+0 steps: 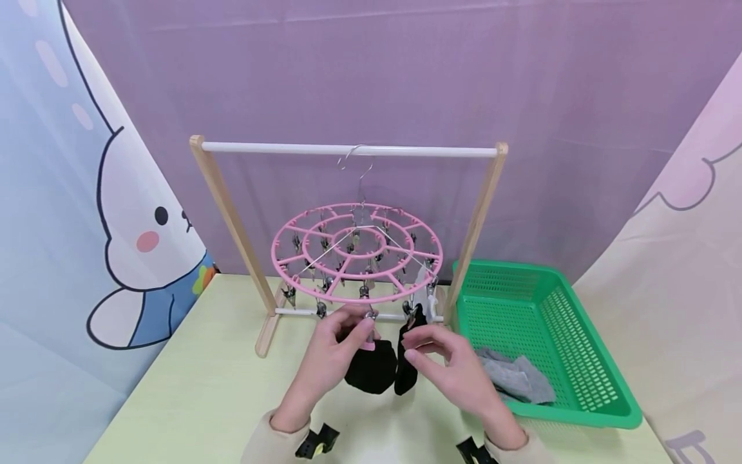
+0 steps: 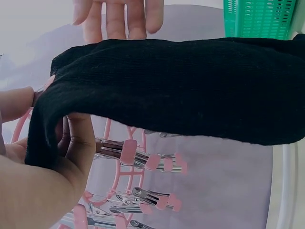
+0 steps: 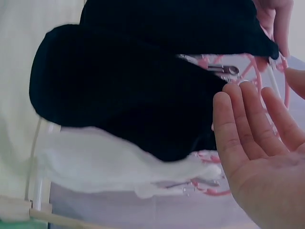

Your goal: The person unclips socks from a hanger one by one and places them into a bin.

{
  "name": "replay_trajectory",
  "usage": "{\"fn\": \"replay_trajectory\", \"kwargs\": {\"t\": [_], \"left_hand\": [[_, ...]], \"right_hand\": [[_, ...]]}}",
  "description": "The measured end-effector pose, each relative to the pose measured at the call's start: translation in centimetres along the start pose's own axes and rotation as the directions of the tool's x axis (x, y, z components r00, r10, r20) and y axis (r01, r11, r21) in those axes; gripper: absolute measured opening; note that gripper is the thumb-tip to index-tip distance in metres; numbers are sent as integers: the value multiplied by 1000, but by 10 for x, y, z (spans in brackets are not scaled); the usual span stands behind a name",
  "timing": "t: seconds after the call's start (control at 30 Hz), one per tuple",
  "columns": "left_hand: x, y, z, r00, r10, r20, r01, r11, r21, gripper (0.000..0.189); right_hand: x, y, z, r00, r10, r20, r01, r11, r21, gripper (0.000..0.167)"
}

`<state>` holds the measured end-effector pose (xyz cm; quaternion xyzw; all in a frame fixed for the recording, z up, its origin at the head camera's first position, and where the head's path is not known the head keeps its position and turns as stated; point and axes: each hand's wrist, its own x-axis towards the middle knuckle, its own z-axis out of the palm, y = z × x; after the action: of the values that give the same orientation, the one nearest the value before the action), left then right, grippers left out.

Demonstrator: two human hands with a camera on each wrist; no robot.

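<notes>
A pink round clip hanger (image 1: 357, 301) hangs in front of me. At its near rim my left hand (image 1: 330, 354) pinches the cuff of a black sock (image 1: 371, 374) together with a metal clip (image 1: 370, 330) that has a pink tip. In the left wrist view the sock stretches sideways from the curled fingers, which it partly covers. My right hand (image 1: 455, 370) is beside a second black sock (image 1: 407, 364), which hangs from the rim. Its fingers look straight and hold nothing in the right wrist view. Behind that sock hangs a white sock (image 3: 105, 162).
The hanger hooks over the white bar (image 1: 278, 148) of a wooden-sided stand (image 1: 232, 225). To the right sits a green basket (image 1: 603, 361) with grey socks (image 1: 516, 377) in it. Several more clips dangle around the hanger. A purple cloth (image 1: 371, 77) backs the table.
</notes>
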<state>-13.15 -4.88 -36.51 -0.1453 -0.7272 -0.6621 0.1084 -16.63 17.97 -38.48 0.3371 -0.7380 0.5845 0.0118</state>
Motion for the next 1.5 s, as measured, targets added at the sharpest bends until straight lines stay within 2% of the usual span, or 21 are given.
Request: {"fn": "replay_trajectory", "kwargs": {"t": [0.13, 0.53, 0.8, 0.9, 1.13, 1.5], "left_hand": [[0, 0, 1, 1000, -7, 12, 7, 1000, -10, 23], [0, 0, 2, 1000, 23, 21, -23, 999, 26, 24], [-3, 1, 0, 999, -28, 20, 26, 998, 64, 28], [-3, 1, -2, 999, -41, 18, 40, 996, 75, 29], [-2, -1, -2, 997, -76, 24, 75, 996, 42, 30], [-3, -4, 0, 1000, 15, 0, -15, 996, 85, 10]], "right_hand": [[2, 1, 6, 999, -14, 36, 13, 1000, 10, 17], [3, 3, 25, 990, 70, 121, -73, 997, 26, 10], [2, 2, 32, 982, 140, 126, -144, 989, 19, 11], [2, 1, 33, 984, 132, 123, -135, 991, 13, 11], [3, 2, 34, 988, 106, 115, -108, 994, 13, 9], [2, 2, 35, 985, 126, 117, -120, 991, -60, 7]]}}
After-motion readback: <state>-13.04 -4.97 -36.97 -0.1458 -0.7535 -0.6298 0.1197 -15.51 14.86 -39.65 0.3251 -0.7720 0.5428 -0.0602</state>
